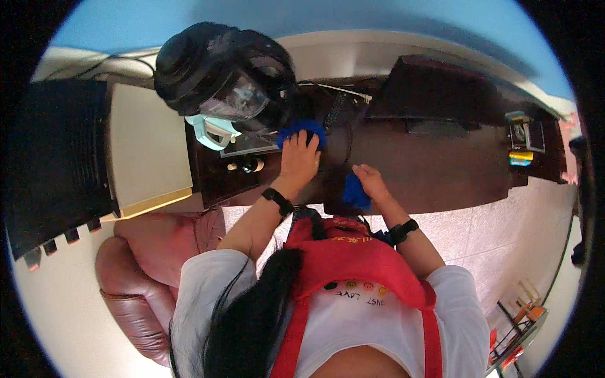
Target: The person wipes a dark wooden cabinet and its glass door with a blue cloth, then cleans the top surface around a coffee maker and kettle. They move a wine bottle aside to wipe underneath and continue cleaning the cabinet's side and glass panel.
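Observation:
My left hand (300, 163) presses a fuzzy blue cloth (301, 128) near the base of a large black object with a shiny front (241, 94). Its fingers are spread over the cloth. Lower and to the right, my right hand (371, 182) has its fingers closed on a second blue cloth (356, 193). That cloth hangs over the front part of the dark brown desk (425, 165). Whether the two blue pieces are joined cannot be seen.
A pale green plastic item (215, 131) and a dark bottle (249, 164) stand left of my hands. Behind lie a remote control (336, 108), a white plug cable (347, 91) and a dark monitor-like panel (439, 92). A maroon leather armchair (137, 283) is at the left.

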A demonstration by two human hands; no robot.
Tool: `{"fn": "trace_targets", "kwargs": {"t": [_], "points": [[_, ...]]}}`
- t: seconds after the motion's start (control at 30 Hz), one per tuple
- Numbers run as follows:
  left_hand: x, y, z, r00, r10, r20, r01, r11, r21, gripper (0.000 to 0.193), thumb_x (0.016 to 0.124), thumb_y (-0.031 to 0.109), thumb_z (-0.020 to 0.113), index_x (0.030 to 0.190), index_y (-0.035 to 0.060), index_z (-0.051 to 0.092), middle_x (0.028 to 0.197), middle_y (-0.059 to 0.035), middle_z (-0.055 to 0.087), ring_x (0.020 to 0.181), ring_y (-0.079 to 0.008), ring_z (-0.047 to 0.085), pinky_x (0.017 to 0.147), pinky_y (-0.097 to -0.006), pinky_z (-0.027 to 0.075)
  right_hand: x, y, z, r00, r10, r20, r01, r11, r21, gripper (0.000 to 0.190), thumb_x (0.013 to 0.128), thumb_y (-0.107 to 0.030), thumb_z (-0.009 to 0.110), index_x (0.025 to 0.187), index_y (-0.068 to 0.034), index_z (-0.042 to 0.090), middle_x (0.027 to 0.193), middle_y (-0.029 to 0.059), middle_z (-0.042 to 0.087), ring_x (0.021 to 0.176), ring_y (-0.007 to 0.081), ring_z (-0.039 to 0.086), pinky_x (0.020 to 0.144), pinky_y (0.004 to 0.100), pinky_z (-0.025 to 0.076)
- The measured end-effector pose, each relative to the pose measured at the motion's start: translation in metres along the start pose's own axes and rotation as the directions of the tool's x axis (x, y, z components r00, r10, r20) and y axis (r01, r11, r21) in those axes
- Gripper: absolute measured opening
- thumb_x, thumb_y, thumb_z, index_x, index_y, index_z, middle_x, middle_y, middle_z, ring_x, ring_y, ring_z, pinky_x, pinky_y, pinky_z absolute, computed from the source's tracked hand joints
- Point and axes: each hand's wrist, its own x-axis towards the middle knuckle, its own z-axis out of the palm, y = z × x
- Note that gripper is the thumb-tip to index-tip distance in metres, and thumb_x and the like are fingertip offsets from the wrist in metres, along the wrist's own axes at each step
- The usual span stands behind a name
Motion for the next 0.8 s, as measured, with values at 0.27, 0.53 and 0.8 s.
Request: {"fn": "trace_targets", "kwargs": {"t": [0.27, 0.53, 0.8], "points": [[0.064, -0.031, 0.033, 0.819, -0.014, 0.574, -0.356, 0.772, 0.526, 0.053, 0.084, 0.028, 0.043, 0.128, -0.0004, 0.036, 0.133, -0.0128, 0.036, 0.122, -0.0269, 0.032, 0.100, -0.0367, 0.020, 0.006, 0.010, -0.018, 0.998, -0.033, -0.053, 0.037, 0.996, 0.075, 0.029, 0.083, -0.031, 0.055, 0.075, -0.003, 0.057, 0.064, -0.0008, 0.049, 0.062, 0.0094, 0.045, 0.057, 0.0263, 0.038], [0.155, -0.030, 0.047, 0.752, -0.286, 0.593, -0.295, 0.659, 0.692, 0.047, 0.088, 0.031, 0.039, 0.129, 0.0076, 0.040, 0.135, -0.0143, 0.034, 0.126, -0.0307, 0.029, 0.101, -0.0467, 0.019, 0.022, 0.025, -0.022, 0.996, -0.016, -0.089, 0.030, 0.987, 0.156, 0.027, 0.084, -0.029, 0.055, 0.072, -0.005, 0.055, 0.062, -0.0055, 0.045, 0.059, 0.0060, 0.040, 0.053, 0.0241, 0.035], [0.130, -0.035, 0.106, 0.529, -0.161, 0.833, -0.654, 0.549, 0.521, 0.048, 0.088, 0.036, 0.044, 0.130, 0.0131, 0.041, 0.139, -0.0081, 0.031, 0.127, -0.0287, 0.026, 0.103, -0.0475, 0.015, 0.019, 0.041, -0.022, 0.995, -0.006, -0.099, 0.009, 0.999, 0.040, 0.027, 0.084, -0.029, 0.055, 0.073, -0.004, 0.055, 0.063, -0.0048, 0.045, 0.059, 0.0057, 0.040, 0.054, 0.0231, 0.035]]}}
